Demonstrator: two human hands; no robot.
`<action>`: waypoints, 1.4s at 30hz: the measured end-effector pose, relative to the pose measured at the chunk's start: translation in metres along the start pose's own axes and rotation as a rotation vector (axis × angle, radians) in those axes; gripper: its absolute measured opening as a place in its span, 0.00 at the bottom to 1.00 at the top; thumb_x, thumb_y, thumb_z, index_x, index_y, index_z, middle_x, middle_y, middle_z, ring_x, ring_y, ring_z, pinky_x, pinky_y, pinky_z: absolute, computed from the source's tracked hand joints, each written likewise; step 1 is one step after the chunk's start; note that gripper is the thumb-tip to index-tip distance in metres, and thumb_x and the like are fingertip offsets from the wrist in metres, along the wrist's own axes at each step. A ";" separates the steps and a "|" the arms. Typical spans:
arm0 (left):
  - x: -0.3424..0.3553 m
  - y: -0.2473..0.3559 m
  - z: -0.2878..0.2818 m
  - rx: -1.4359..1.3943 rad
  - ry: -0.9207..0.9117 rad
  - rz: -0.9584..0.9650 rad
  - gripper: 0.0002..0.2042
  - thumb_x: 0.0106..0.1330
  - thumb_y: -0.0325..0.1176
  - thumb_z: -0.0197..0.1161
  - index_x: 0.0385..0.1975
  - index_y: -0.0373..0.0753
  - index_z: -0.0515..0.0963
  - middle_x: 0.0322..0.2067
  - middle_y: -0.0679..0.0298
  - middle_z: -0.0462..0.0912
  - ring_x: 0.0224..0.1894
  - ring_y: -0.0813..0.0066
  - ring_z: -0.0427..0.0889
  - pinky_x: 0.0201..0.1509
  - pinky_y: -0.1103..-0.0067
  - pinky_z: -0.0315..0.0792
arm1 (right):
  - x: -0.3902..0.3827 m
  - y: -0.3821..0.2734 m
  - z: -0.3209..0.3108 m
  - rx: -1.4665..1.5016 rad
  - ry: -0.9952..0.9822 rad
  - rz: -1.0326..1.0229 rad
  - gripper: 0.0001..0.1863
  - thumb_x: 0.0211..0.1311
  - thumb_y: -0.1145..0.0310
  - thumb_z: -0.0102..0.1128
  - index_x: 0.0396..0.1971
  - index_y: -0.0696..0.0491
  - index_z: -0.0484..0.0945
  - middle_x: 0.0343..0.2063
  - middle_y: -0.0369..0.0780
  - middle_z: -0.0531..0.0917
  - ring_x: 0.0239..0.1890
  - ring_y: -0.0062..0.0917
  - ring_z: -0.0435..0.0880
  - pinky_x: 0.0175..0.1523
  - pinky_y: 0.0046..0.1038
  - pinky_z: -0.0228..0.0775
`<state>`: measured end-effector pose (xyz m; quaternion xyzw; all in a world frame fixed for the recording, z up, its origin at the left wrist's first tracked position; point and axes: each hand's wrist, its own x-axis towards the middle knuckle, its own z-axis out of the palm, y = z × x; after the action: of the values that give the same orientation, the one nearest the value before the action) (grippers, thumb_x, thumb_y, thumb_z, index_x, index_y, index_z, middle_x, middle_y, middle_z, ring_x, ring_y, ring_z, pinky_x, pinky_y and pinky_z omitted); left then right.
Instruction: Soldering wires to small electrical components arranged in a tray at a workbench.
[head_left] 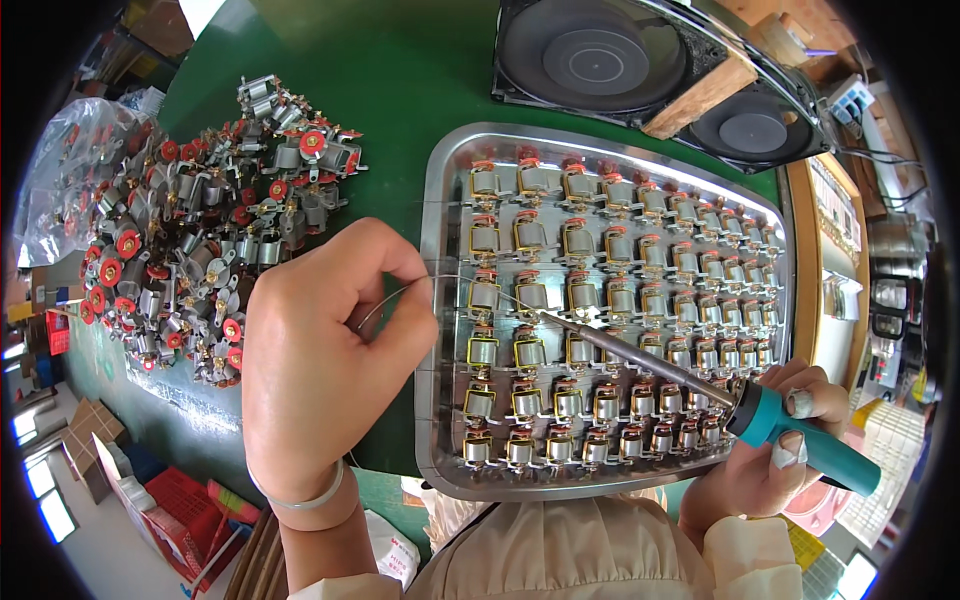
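Observation:
A metal tray (432, 390) lies before me, with small silver components (578, 240) standing in rows on it, each with a silver cylinder and yellowish edges. My left hand (335, 340), at the tray's left edge, pinches a thin solder wire (455, 277) between thumb and forefinger; the wire reaches over the third row. In my right hand (735, 480), by the near right corner, is a soldering iron (645, 357) with a teal handle. Its tip points left and meets the wire's end at a component in the second column, or nearly so. Pale wraps cover some right fingertips.
Left of the tray, a large heap of similar loose parts with red discs (190, 240) covers the green table (330, 60). A clear plastic bag (70, 180) lies beside it. Two black round units in frames (590, 60) stand behind the tray, with a wooden strip (700, 95) across them.

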<state>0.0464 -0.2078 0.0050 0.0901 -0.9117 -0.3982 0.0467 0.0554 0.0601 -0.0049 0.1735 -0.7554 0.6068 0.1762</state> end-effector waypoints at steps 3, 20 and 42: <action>-0.002 0.002 -0.003 0.001 0.001 -0.011 0.04 0.42 0.22 0.57 0.17 0.35 0.68 0.07 0.68 0.55 0.09 0.83 0.53 0.13 0.84 0.49 | 0.000 -0.003 0.002 0.013 0.001 0.006 0.15 0.47 0.60 0.54 0.25 0.55 0.63 0.17 0.36 0.62 0.20 0.20 0.57 0.27 0.20 0.50; -0.001 -0.001 -0.006 0.000 0.020 -0.005 0.04 0.42 0.22 0.57 0.16 0.36 0.68 0.07 0.68 0.55 0.09 0.85 0.53 0.13 0.84 0.48 | 0.000 -0.001 0.004 -0.008 -0.003 0.005 0.14 0.46 0.61 0.52 0.25 0.55 0.64 0.17 0.36 0.62 0.21 0.20 0.58 0.27 0.21 0.49; -0.002 -0.014 -0.023 0.034 0.013 -0.044 0.04 0.41 0.22 0.56 0.16 0.35 0.69 0.05 0.66 0.59 0.07 0.81 0.56 0.12 0.83 0.51 | -0.006 -0.009 0.022 -0.057 -0.072 0.051 0.19 0.44 0.58 0.60 0.28 0.54 0.64 0.19 0.37 0.67 0.20 0.21 0.64 0.26 0.21 0.56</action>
<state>0.0537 -0.2338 0.0105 0.1137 -0.9158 -0.3829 0.0422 0.0640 0.0371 -0.0049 0.1709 -0.7824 0.5827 0.1383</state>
